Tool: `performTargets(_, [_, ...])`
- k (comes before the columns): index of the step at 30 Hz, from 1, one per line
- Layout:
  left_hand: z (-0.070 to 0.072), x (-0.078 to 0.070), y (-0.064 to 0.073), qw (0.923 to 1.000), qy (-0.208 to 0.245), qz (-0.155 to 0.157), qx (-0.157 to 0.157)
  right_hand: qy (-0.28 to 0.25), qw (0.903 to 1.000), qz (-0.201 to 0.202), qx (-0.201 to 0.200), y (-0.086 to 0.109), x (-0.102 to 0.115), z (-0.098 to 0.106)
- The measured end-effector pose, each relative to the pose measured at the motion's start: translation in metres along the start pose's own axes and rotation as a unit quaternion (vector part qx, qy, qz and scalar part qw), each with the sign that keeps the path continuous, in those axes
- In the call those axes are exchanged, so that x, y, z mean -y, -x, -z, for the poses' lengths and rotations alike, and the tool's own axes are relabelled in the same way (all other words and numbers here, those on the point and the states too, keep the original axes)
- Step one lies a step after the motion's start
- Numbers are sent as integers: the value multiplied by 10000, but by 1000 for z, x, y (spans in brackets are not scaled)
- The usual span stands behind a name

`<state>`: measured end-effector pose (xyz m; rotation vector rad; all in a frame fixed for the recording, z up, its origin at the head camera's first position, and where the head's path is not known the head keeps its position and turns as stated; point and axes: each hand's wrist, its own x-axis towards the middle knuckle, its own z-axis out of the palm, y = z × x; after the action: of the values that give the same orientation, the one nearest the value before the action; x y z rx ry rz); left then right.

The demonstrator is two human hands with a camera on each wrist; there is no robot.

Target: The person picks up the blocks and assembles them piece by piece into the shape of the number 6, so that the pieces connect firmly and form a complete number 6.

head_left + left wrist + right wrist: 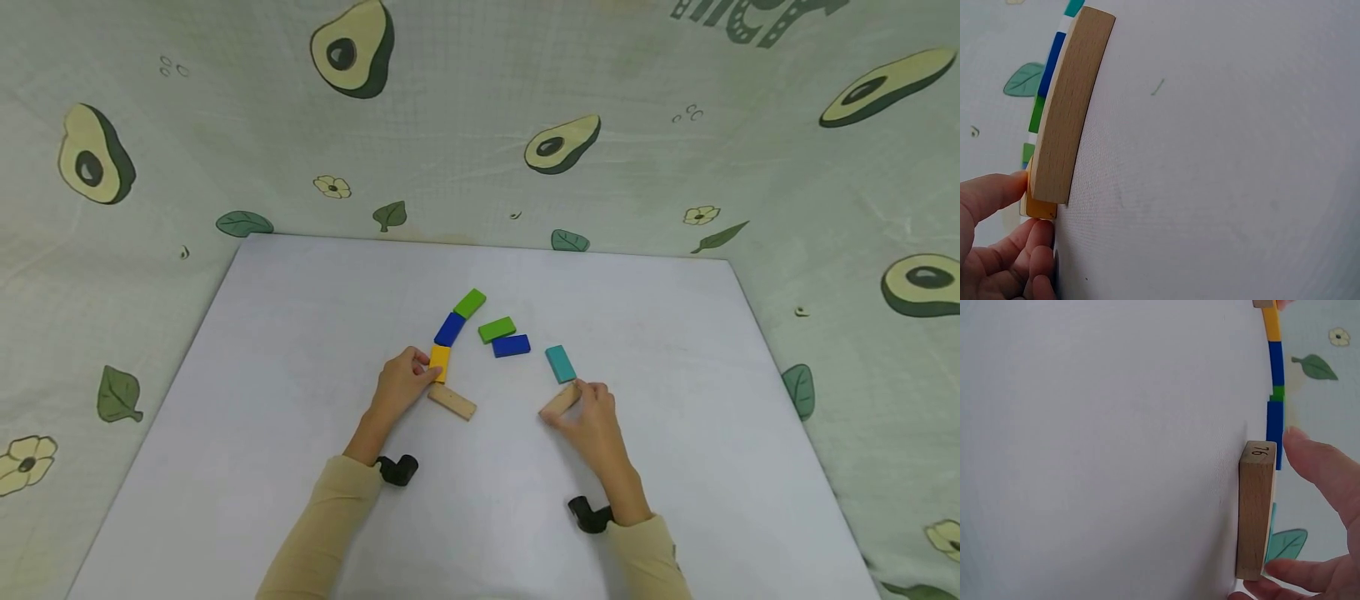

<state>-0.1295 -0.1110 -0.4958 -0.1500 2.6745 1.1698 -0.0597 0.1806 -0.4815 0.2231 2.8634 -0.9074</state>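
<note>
Left hand (399,385) pinches yellow block (440,360) on table (240,400), just beside left plain wooden block (452,402); blue block (449,329) and green block (470,303) continue the curve. Right hand (596,423) brackets right plain wooden block (562,401), near teal block (560,364); cannot tell if gripped.

Left arm (318,525): one, in a beige sleeve (341,492), angled forward and inward; left wrist (365,439) bare past the cuff. Left hand (399,382): in a pinch, left thumb (991,194) extended, left fingers (1038,253) curled.

Right arm (648,558): one, matching sleeve, angled forward and inward; right wrist (627,493) likewise bare. Right hand (592,421): in a wider grip, right thumb (1319,459) and right fingers (1300,573) well parted.

Hands set well apart.
</note>
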Motion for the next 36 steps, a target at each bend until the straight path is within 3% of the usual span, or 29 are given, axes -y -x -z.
performTargets(7, [0, -1, 1, 9999, 166, 14, -8, 263, 9996, -71, -27, -1, 0, -6])
performTargets(10, [2, -3, 3, 9997, 197, -122, -119, 321, 9995, -23, -64, -1, 0, -7])
performTargets(17, [1, -3, 2, 10000, 55, 46, -10, 373, 9992, 108, -65, -2, -1, -7])
performTargets(36, [0, -1, 0, 10000, 32, 83, 39, 2, 10000, 77, 54, -2, 0, -8])
